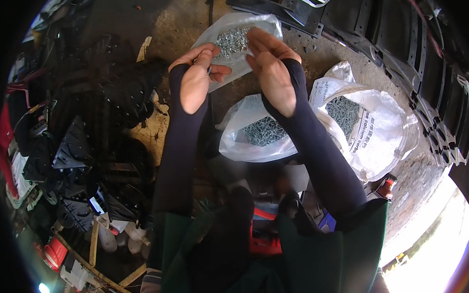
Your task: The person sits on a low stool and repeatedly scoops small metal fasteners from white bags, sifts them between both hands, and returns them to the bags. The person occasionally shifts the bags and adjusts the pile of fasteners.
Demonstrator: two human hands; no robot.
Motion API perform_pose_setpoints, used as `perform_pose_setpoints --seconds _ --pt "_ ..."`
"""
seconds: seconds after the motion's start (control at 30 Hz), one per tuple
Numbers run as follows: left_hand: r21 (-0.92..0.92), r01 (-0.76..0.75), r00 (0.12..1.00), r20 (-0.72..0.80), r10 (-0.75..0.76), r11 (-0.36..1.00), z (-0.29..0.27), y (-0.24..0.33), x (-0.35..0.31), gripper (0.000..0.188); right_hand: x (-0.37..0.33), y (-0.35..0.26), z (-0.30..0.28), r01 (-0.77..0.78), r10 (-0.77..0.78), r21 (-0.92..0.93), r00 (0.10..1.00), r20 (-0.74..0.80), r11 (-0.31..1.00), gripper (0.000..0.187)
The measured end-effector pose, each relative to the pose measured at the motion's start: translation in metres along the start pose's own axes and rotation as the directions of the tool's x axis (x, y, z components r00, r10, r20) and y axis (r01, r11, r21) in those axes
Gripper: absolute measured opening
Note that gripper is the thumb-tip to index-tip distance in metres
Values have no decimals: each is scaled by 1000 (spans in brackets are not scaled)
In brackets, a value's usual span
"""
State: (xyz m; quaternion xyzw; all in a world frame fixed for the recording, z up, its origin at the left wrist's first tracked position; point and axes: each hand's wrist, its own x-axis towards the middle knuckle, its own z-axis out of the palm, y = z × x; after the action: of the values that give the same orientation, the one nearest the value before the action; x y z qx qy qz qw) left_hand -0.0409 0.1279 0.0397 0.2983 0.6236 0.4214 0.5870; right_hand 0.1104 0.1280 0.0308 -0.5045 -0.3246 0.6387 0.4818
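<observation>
My left hand (195, 78) is at the left edge of a clear plastic bag (266, 22), fingers curled and thumb pressed against them. A tiny metallic glint shows between the fingers; what it is I cannot make out. Over the bag's right side is my right hand (274, 67), its fingers stretched out and thumb apart, with nothing visible in it. Small shiny metal fasteners (233, 42) fill the middle of that bag. Nearer to me, partly behind my right forearm, a second clear bag (233, 142) holds grey screws (264, 131).
A white printed sack (386, 128) with more grey screws (343, 113) stands at the right. Dark metal panels (367, 25) lean at the far right. Black molded parts (72, 147) are heaped at the left. A red-capped bottle (387, 186) stands near my right elbow.
</observation>
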Motion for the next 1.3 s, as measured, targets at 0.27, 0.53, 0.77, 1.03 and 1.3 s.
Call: perform_pose_setpoints --seconds 0.27,0.53,0.77,1.03,1.3 --pt "-151 67 992 112 -51 986 15 6 -64 28 -79 5 -21 -197 217 399 976 -6 896 35" --pt "-64 401 816 478 -324 914 76 41 -149 41 -174 -106 -99 -467 456 225 884 102 855 36" --pt "-65 397 630 745 -221 915 145 11 -116 77 -156 -88 -134 -163 19 -144 726 -688 976 48" --pt "-235 263 868 481 -123 936 22 -10 -99 37 -198 -37 -119 -106 318 -450 847 427 887 21" --pt "693 36 926 -294 237 720 -17 -139 -128 47 -131 118 -85 339 -181 -831 941 288 441 33"
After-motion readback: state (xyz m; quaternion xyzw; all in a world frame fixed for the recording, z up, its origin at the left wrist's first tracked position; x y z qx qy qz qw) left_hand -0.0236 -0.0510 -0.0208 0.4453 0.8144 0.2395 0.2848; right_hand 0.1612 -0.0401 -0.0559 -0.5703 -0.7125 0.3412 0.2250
